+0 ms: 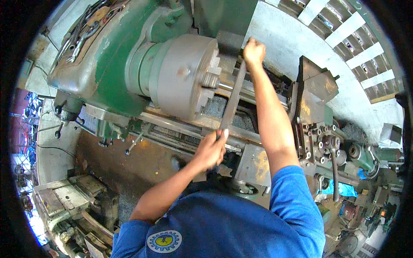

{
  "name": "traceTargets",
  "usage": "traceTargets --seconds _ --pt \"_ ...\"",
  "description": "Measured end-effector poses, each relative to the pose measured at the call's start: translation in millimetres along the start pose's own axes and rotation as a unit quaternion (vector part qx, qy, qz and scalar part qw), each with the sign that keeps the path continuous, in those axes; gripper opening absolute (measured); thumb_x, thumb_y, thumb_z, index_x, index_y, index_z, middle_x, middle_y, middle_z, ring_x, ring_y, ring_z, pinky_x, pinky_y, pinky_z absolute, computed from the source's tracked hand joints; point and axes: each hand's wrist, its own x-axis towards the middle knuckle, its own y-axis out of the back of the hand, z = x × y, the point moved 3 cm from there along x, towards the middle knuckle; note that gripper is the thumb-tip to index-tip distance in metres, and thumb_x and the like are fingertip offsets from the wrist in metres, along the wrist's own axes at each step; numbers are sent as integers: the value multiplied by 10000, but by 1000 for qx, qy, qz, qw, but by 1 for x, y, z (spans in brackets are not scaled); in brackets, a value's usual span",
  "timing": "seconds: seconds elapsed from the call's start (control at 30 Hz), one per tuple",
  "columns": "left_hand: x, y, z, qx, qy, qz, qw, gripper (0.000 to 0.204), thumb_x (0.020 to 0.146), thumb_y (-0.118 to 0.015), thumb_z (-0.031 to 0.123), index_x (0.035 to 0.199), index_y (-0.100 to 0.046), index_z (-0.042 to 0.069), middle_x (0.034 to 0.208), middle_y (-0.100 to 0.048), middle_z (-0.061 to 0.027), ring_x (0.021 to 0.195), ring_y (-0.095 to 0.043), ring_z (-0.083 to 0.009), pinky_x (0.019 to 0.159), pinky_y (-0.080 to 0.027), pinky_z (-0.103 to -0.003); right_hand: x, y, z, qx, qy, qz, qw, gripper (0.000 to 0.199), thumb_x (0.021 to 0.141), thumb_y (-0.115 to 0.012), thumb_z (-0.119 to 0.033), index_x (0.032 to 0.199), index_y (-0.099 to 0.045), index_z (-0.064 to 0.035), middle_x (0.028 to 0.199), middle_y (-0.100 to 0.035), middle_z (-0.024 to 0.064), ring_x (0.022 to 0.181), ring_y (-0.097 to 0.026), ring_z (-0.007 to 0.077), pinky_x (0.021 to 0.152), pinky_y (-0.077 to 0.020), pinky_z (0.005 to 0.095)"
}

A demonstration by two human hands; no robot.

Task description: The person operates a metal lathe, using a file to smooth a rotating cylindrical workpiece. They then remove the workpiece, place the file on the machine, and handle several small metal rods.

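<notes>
A long flat grey file (232,101) slants across the lathe bed, just right of the chuck. My left hand (211,149) is closed round its near end. Farther off, my right hand (254,52) is closed on the far end, with the arm stretched out. The big grey lathe chuck (183,71) has stepped jaws, and a short metal workpiece (210,80) sticks out of its middle. The file's edge passes close to the workpiece; I cannot tell whether they touch.
The green lathe headstock (114,64) carries wrenches (81,41) on a cloth at the upper left. Metal chips (215,106) lie in the bed below the chuck. To the right stand the tool post (318,139) and green tailstock (363,159). Another machine (64,200) is at the lower left.
</notes>
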Motion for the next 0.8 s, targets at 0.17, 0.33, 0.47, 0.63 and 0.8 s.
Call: traceTargets --seconds 0.17,0.33,0.47,0.63,0.8 --pt "-24 3 -11 131 -22 24 991 416 1049 -508 404 903 -550 17 610 -558 -85 598 -580 -209 610 -471 -399 -15 40 0 152 17 21 988 436 994 -521 -296 765 -629 59 711 -634 210 680 -587 307 707 -456 463" --pt "-52 23 -83 132 -60 66 987 379 1041 -543 388 947 -551 21 613 -561 -89 556 -570 -196 580 -472 -388 -75 23 15 237 -33 1 971 457 1019 -517 -294 699 -521 33 609 -501 87 620 -468 188 622 -406 395" --pt "-23 18 -58 73 17 43 996 412 1050 -510 430 877 -538 57 578 -537 -14 486 -524 -130 468 -420 -324 -50 3 15 106 -15 1 994 454 1000 -508 -330 887 -701 65 858 -688 297 858 -699 409 811 -495 491" --pt "8 6 18 95 -50 23 994 486 1047 -480 492 845 -540 55 545 -505 -12 463 -519 -129 471 -426 -331 7 25 -7 21 -1 84 996 435 982 -501 -302 869 -706 65 892 -674 326 909 -667 483 844 -486 539" --pt "-29 15 -45 57 -28 -8 998 352 1056 -516 384 942 -556 53 559 -497 -8 451 -483 -113 457 -381 -318 -38 44 3 151 0 36 988 460 1012 -504 -311 747 -587 56 676 -614 183 650 -583 298 684 -447 444"
